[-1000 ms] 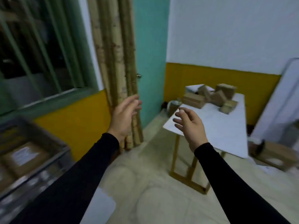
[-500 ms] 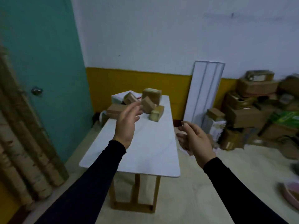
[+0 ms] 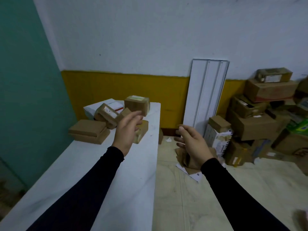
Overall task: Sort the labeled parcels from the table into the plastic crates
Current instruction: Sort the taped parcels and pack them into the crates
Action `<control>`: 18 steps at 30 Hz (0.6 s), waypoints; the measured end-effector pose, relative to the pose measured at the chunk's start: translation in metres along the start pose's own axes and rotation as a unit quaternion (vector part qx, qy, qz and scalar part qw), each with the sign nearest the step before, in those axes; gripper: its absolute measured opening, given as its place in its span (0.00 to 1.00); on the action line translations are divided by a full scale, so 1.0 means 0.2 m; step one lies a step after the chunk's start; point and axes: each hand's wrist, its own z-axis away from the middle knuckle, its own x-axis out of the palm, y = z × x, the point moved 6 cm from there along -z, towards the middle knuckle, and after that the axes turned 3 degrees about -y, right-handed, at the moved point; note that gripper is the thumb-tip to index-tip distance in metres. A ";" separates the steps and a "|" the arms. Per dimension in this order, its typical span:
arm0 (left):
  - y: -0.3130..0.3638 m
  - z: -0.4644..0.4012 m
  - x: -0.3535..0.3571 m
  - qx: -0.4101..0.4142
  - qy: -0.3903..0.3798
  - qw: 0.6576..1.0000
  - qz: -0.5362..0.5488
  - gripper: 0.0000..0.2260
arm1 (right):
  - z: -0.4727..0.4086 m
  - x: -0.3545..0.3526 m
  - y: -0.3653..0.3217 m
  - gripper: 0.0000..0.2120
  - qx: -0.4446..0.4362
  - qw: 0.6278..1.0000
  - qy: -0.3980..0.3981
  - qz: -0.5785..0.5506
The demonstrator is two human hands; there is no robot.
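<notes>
Over the white table (image 3: 93,172) both hands are up and hold nothing. A second ago the person faced a window wall, with a crate of parcels low on the left. Now the view has turned and come close to the table, so the parcels look bigger. It seems one parcel is done and the person is back for the next.

The left hand (image 3: 127,130) has loose, open fingers and reaches toward the pile. The right hand (image 3: 191,144) hangs past the table edge, over the floor, with its fingers softly bent.

The parcels sit in a bunch at the far end of the table: a flat brown parcel (image 3: 88,131), a labeled parcel (image 3: 107,114) leaning on a white box (image 3: 96,108), and a tall parcel (image 3: 137,104) at the back.

One small parcel (image 3: 142,130) is partly behind the left hand, so whether the fingers touch it is hard to tell. No crate shows now. The labels are too blurry to read. More boxes (image 3: 256,124) are piled on the floor at the right.
</notes>
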 end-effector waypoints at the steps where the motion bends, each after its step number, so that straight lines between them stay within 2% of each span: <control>1: -0.04 -0.08 0.04 -0.010 0.019 1.000 -0.005 0.10 | -0.12 -0.03 0.01 0.10 0.008 1.000 -0.021 0.003; 4: -0.15 -0.33 0.14 -0.040 0.068 0.996 -0.027 0.09 | -0.47 -0.09 0.05 0.06 0.024 0.995 -0.090 0.031; 7: -0.24 -0.48 0.14 -0.064 0.094 0.992 -0.059 0.09 | -0.74 -0.08 0.06 0.11 0.037 0.992 -0.112 0.033; 11: -0.45 -0.74 0.06 -0.098 0.138 0.977 -0.133 0.11 | -1.12 0.04 0.14 0.15 0.056 0.979 -0.180 0.072; 18: -0.88 -1.26 -0.06 -0.193 0.135 0.940 -0.246 0.15 | -1.77 0.26 0.28 0.15 0.073 0.960 -0.230 0.140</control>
